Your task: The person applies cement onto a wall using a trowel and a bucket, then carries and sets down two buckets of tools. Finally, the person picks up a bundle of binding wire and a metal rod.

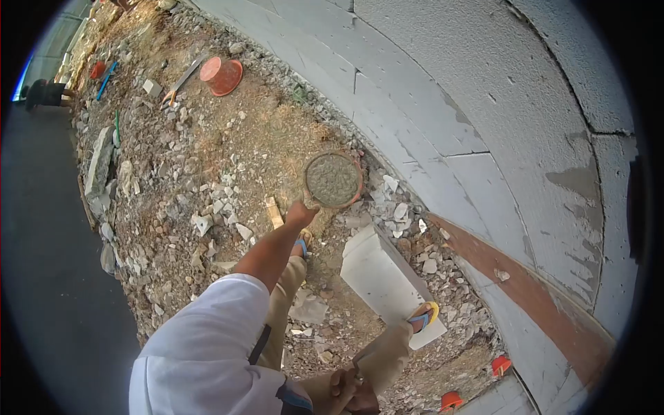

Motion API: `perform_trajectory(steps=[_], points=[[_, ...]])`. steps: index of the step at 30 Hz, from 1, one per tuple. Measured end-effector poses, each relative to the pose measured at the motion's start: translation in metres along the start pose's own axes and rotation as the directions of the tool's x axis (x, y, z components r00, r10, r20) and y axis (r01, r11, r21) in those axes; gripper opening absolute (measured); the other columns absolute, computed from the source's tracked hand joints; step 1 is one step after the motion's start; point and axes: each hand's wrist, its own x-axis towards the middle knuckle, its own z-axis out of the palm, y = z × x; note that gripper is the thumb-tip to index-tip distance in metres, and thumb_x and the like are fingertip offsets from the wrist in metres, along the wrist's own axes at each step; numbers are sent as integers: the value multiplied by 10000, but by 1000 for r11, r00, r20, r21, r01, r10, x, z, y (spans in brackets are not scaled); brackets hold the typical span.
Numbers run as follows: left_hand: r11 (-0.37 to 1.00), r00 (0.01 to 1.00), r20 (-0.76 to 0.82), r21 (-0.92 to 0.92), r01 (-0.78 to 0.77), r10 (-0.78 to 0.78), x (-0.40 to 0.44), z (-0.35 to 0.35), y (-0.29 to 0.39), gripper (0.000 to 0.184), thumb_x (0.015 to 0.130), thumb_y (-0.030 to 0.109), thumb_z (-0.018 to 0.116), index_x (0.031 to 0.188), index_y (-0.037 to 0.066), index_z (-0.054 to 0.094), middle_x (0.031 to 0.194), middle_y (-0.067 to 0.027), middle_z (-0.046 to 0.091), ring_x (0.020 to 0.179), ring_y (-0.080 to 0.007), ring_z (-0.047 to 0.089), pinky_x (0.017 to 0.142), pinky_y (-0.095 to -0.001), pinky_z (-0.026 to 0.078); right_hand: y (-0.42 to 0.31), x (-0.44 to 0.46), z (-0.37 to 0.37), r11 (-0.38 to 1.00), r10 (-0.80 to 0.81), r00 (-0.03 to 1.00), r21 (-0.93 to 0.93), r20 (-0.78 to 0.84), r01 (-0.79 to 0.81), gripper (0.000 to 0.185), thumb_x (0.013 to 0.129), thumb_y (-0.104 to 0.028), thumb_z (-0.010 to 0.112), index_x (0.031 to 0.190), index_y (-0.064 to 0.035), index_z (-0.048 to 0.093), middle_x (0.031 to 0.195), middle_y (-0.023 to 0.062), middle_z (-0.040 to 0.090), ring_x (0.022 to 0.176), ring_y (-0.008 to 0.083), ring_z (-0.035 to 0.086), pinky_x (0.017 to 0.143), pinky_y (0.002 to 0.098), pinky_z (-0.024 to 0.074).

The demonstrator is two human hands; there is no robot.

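Observation:
A round bucket [333,180] filled with grey wet mortar stands on the rubble ground near the wall. My left hand [302,212] is closed on its near rim, with the arm stretched out. My right hand [344,389] is low at the bottom edge, beside my bent knee. Its fingers look curled, and what they hold, if anything, I cannot make out. My right foot [420,318], in a yellow and blue flip-flop, rests on a pale block [384,273]. The other foot [301,247] is on the ground.
A grey block wall [443,117] runs along the right, with a brown board [519,277] at its base. An upturned orange bucket [221,76] and a handsaw [183,81] lie farther off. Broken concrete [102,162] edges the dark paving [62,242]. Two red-orange objects [501,365] sit lower right.

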Motion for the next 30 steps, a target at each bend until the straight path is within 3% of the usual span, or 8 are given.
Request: perform_trajectory(steps=[6,8,11,14,16,18,26,30], points=[[987,986,48,23,-162,161,88,52,27,570,809,381,738,1227,17,604,1166,-246,653,1148,-399,610,957,-445,496,12,-24,9,993,-96,995,-71,40,98,335,850,-322,772,867,-102,520,968,157,578,753,225,615,575,331,548],[375,498,691,338,-863,524,150,103,6,555,811,375,731,1211,4,628,1181,-250,658,1153,-378,618,963,-437,492,19,-40,-7,996,-90,996,-5,-19,90,371,817,-317,801,870,-104,502,972,160,581,755,226,613,581,347,550],[996,958,281,-89,-25,49,70,51,62,580,791,402,738,1175,-29,673,1212,-258,655,1187,-371,609,975,-404,481,42,-92,-16,980,-185,957,27,-222,196,320,849,-293,747,1020,-90,568,993,164,590,755,246,605,583,382,547],[972,940,250,-76,-222,234,109,75,18,624,796,427,735,1169,-67,658,1194,-251,669,1153,-356,629,944,-406,478,95,-165,-113,804,-277,626,180,-729,566,501,921,-286,577,1392,-128,515,1042,127,620,725,303,572,614,420,524],[927,920,179,79,-367,349,85,75,33,626,803,429,732,1163,-78,655,1179,-246,677,1126,-347,642,930,-406,478,54,-206,-107,716,-502,783,332,-367,614,402,923,-230,601,1293,-75,571,985,125,634,706,278,545,613,422,490],[944,959,238,-255,212,-151,19,24,89,610,822,425,718,1144,-89,652,1049,-212,707,930,-331,679,812,-418,508,5,-241,-93,778,-613,711,-109,-344,618,354,788,-190,774,1035,-14,592,741,132,565,608,263,563,544,417,491],[820,952,308,-543,178,-3,-234,-108,175,384,917,450,607,750,104,586,577,-33,412,461,-169,408,432,-363,310,-145,-468,-247,728,-615,578,-667,-536,156,223,840,-114,742,986,4,622,741,76,652,603,151,601,560,313,492],[790,993,120,-607,91,-22,-370,-175,240,425,958,469,557,756,96,579,588,-29,443,455,-170,430,424,-362,328,-231,-538,-186,590,-513,821,-798,-249,126,228,830,-139,767,970,7,662,886,75,705,710,137,634,667,287,524]])
